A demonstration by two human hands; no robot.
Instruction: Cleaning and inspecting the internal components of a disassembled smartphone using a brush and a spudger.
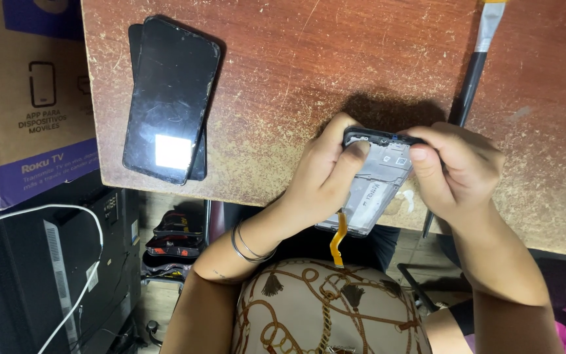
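A worn brown table (pixel 309 72) fills most of the view, with a cardboard box (pixel 21 98) beside its edge. Two stacked black phones (pixel 170 98) lie flat on it. An opened phone frame (pixel 378 187) is gripped over the table edge by the left hand (pixel 325 174) and right hand (pixel 456 170). An orange ribbon cable (pixel 339 239) hangs below.

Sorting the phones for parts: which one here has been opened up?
The phone held in both hands: its bare inner frame and orange ribbon cable show. The two black phones stacked on the table look closed.
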